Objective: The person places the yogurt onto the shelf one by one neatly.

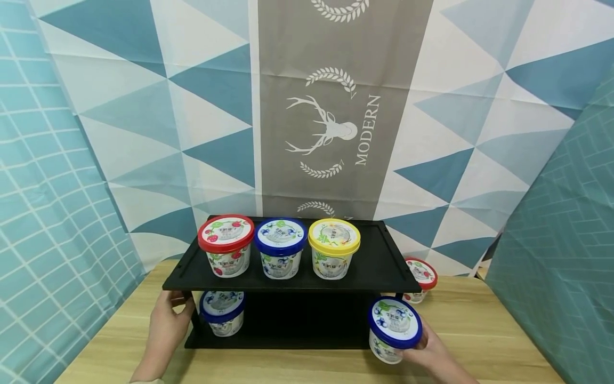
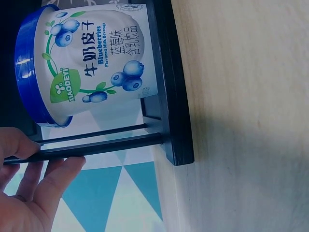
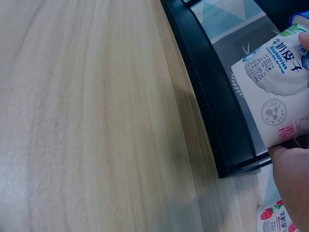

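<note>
A black two-tier rack (image 1: pixel 307 284) stands on the wooden table. My left hand (image 1: pixel 165 326) grips its left upright post (image 2: pixel 96 147), thumb on one side and fingers on the other. Right beside that hand, a blue-lidded blueberry milk tub (image 1: pixel 223 313) sits on the lower tier. At the rack's front right corner my right hand (image 1: pixel 429 352) holds another blue-lidded blueberry tub (image 1: pixel 394 328) by its side, lid up and tilted toward me. In the right wrist view its printed wall (image 3: pixel 277 82) shows between thumb and fingers.
Along the upper tier stand a red-lidded tub (image 1: pixel 226 245), a blue-lidded tub (image 1: pixel 281 248) and a yellow-lidded tub (image 1: pixel 334 248). Behind the rack's right end, another red-lidded tub (image 1: pixel 422 274) rests on the table (image 1: pixel 484 330). A patterned curtain (image 1: pixel 331 133) hangs at the back.
</note>
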`<state>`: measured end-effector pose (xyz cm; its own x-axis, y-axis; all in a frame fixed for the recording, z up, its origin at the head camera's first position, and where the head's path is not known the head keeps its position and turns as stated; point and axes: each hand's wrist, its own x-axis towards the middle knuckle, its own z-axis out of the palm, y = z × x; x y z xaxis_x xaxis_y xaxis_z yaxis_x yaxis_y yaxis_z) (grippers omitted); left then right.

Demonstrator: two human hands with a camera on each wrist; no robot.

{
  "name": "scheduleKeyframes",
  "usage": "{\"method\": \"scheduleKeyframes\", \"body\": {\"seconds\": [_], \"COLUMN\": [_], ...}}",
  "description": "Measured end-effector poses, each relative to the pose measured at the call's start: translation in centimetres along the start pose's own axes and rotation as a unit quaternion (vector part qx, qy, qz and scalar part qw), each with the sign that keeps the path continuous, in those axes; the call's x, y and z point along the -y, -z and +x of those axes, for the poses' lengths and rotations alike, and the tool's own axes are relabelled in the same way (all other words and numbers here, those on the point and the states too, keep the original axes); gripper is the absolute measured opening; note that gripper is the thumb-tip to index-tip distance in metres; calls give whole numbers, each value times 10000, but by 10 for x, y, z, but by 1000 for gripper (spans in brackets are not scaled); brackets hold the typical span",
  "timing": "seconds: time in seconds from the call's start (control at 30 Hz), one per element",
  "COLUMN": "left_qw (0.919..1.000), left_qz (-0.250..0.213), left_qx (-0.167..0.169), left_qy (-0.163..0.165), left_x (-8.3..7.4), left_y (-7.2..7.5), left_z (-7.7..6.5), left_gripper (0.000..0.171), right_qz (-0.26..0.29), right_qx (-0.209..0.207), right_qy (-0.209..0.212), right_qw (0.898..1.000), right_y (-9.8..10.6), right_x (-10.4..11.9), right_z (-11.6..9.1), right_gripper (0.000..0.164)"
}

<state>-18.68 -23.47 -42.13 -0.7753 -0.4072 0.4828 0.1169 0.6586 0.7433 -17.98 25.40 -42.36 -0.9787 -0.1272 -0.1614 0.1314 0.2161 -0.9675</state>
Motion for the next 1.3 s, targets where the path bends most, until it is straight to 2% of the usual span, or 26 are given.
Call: {"method": "scheduleKeyframes", "body": {"seconds": [0.2,0.6,0.97,1.3], "left_qw": [10000,10000,10000,9995], "left_qz": [-7,41,35,110], "left_qx": [-28,18,85,221], "left_qy": [17,-50,0,205], "left_x": [1,2,2,0], "left_y": [0,-1,0,1], "left_z": [1,2,0,-1], "left_gripper": [29,29,29,30], "right_qz": [-23,314,612,650], "right_qx": [191,437,740,855], "right_qy": [129,544,632,799], "right_qw": [9997,9971,9934,9910], "right_y": [-7,-29,-43,-54], "right_x": [2,6,11,12], "right_z": [6,18,26,34], "right_gripper": [88,86,91,87]}}
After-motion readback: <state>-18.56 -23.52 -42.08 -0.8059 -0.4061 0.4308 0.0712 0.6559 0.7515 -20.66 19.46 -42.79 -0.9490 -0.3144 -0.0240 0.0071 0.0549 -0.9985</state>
